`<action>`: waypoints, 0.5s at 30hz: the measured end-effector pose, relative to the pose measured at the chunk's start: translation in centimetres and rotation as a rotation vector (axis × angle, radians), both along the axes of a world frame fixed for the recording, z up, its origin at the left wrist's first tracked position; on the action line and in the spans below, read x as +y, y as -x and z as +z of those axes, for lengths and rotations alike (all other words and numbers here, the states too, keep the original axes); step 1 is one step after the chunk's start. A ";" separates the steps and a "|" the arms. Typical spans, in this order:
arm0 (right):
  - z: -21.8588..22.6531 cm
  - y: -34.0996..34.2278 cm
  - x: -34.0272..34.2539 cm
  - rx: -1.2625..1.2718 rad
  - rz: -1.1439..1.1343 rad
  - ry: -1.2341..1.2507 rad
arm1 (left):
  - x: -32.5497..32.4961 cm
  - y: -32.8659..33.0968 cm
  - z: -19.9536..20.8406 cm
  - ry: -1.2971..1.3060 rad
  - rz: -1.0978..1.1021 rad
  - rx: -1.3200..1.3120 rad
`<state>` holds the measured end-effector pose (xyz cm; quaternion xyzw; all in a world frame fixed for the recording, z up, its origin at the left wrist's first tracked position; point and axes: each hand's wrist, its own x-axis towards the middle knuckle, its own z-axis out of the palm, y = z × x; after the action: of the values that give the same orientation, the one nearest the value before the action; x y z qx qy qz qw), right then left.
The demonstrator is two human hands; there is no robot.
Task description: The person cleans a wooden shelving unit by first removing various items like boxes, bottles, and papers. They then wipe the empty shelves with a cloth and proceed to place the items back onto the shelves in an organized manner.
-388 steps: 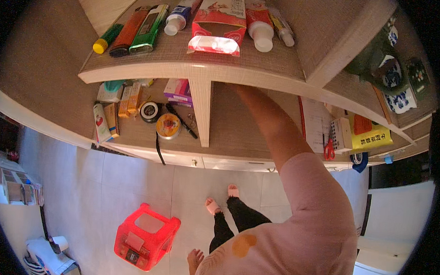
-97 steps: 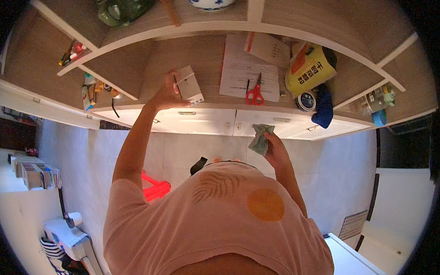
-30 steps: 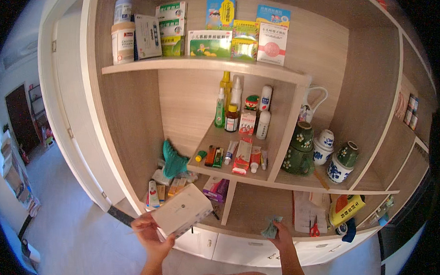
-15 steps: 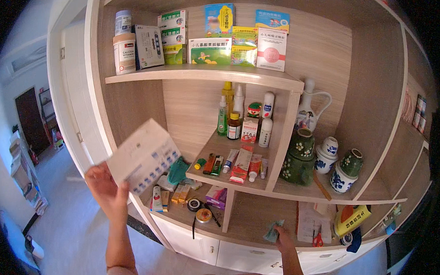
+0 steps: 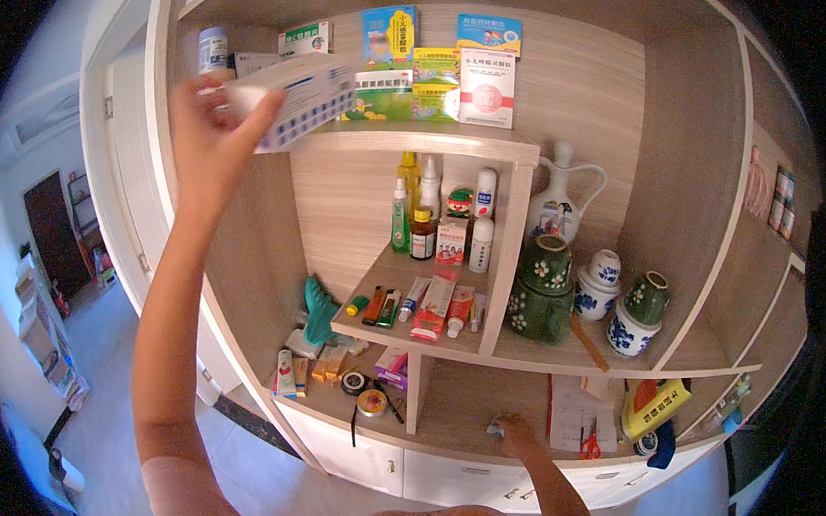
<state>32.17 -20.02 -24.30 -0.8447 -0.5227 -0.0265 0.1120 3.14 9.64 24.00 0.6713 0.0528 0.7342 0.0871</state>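
Note:
Raised to the upper shelf (image 5: 417, 138) at the left, my left hand (image 5: 219, 137) grips a white box (image 5: 311, 98) with rows of blue marks. The box is tilted in front of several medicine boxes and hides part of them. Behind it stand a white bottle (image 5: 214, 49) with a bluish cap and a green and white box (image 5: 305, 38). Low in the middle, my right hand (image 5: 521, 437) is closed on a pale blue-green cloth (image 5: 495, 429) against the bottom shelf (image 5: 467, 401). Most of the cloth is hidden under the fingers.
Bottles and tubes (image 5: 437, 304) fill the middle shelf. Green jars (image 5: 543, 303), blue-and-white pots (image 5: 632, 331) and a tall white jug (image 5: 561, 199) stand right. Red scissors (image 5: 590, 443) lie on papers (image 5: 567, 409) beside my right hand. A tape roll (image 5: 372, 402) lies at lower left.
My left hand has lifted the white box from beside the lower shelves up to the upper shelf. My right hand has shifted slightly left with the cloth, which is now more covered.

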 end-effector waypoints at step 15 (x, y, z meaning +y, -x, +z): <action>4.6 2.6 -4.5 0.212 -0.141 0.101 | -0.1 -3.7 1.7 0.204 -0.486 0.468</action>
<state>29.55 -24.51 -19.71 -0.8819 -0.4480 0.0814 0.1219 6.80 9.58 25.71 0.8021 -0.0167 0.5093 0.3114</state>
